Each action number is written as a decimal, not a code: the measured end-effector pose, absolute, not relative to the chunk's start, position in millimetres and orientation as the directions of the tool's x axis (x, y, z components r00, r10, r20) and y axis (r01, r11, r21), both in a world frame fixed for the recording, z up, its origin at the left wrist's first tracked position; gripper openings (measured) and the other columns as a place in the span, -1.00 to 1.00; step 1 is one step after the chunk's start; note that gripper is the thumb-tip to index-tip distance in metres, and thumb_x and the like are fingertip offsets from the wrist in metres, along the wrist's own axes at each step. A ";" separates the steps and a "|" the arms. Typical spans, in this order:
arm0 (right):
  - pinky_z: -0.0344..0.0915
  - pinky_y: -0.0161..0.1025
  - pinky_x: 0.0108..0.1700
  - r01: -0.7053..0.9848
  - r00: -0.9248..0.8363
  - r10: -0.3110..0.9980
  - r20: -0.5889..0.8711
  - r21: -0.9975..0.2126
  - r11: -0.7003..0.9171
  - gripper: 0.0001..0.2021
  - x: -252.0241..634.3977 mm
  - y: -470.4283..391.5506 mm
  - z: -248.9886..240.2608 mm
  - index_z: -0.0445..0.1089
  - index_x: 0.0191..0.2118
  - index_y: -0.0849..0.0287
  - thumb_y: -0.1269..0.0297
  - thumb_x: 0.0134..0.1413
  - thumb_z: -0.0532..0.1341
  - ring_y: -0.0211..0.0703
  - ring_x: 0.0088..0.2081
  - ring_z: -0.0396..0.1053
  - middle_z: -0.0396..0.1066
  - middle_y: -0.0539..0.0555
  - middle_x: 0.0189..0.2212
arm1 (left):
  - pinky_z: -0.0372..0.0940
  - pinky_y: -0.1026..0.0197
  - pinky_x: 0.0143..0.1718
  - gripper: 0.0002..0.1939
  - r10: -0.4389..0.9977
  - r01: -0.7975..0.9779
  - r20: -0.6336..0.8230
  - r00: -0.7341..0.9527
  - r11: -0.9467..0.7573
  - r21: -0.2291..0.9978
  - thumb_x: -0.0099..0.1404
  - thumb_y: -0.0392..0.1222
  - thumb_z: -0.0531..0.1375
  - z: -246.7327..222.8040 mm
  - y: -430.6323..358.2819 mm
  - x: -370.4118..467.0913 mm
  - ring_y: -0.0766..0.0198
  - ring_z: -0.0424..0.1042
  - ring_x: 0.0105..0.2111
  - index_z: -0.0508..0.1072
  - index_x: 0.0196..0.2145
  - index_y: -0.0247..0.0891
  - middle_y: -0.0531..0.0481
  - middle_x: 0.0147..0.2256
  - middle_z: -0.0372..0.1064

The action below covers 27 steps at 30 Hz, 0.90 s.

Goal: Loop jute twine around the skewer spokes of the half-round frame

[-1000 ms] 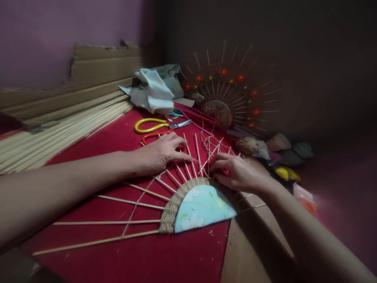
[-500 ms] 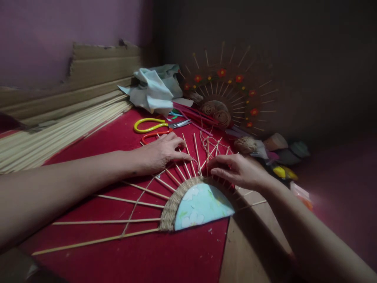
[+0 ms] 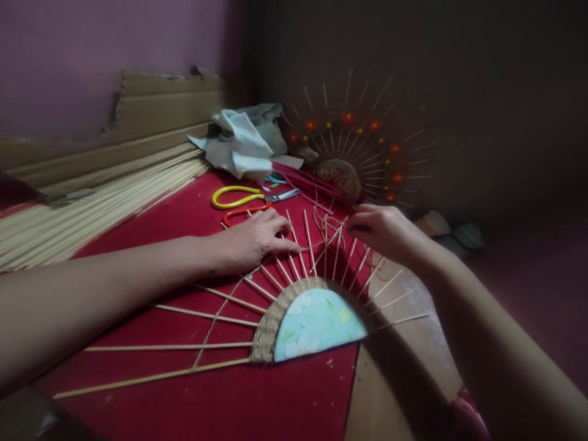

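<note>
A half-round woven fan frame [image 3: 267, 331] lies on the red surface, with a pale blue floral half-disc [image 3: 316, 324] at its centre and thin sticks [image 3: 225, 296] spreading outward. My left hand [image 3: 257, 240] rests over the upper left sticks, thumb and fingers bent around the twine at a stick. From the thumb tip, a strand of twine [image 3: 316, 248] runs across to my right hand [image 3: 383, 228]. That hand is raised above the right sticks, its fingers pinched on the strand. More twine arcs across the left sticks.
Scissors [image 3: 239, 197] with yellow and red handles lie behind my left hand. Crumpled pale cloth [image 3: 241, 141], a bundle of sticks [image 3: 114, 196] and cardboard [image 3: 169, 101] are at the back left. A flower-trimmed fan [image 3: 348, 116] stands at the back, near twine rolls [image 3: 346, 184].
My right hand has moved up and to the right from beside the woven band, drawing the twine out between the hands. The left hand stays nearly in place.
</note>
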State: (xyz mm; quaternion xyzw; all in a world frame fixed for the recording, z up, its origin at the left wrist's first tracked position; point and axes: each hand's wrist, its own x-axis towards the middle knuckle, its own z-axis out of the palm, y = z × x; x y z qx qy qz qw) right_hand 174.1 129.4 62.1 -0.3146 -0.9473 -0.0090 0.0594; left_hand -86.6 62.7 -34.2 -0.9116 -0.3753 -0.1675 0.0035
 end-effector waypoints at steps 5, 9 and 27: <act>0.23 -0.34 -0.26 0.579 -0.773 0.579 0.259 -0.086 0.811 -0.87 140.3 150.8 48.8 0.54 -0.37 0.19 0.42 0.05 0.21 -0.23 -0.34 0.39 0.45 0.07 -0.36 | 0.15 0.02 -0.13 -0.62 0.694 0.695 0.296 0.656 -0.709 0.122 0.38 -0.23 -0.04 -32.9 60.4 -85.2 0.11 0.15 -0.16 0.42 0.03 0.03 -0.17 -0.11 0.23; 0.21 -0.35 -0.22 0.617 -0.764 0.620 0.179 -0.082 0.783 -0.88 107.0 167.8 35.5 0.55 -0.35 0.16 0.40 0.03 0.24 -0.22 -0.30 0.39 0.45 0.05 -0.35 | 0.15 -0.01 -0.08 -0.64 0.686 0.695 0.314 0.656 -0.712 0.105 0.38 -0.22 -0.04 -31.9 59.1 -84.1 0.10 0.15 -0.15 0.44 0.01 -0.02 -0.18 -0.10 0.24; 0.19 -0.39 -0.33 0.692 -0.715 0.699 -0.022 -0.162 0.703 -0.88 73.9 201.8 31.9 0.52 -0.32 0.23 0.39 -0.05 0.28 -0.27 -0.39 0.37 0.49 0.01 -0.46 | 0.15 0.01 -0.09 -0.65 0.685 0.697 0.329 0.650 -0.710 0.100 0.37 -0.22 -0.03 -35.3 58.7 -84.0 0.14 0.14 -0.19 0.42 0.02 0.00 -0.15 -0.15 0.24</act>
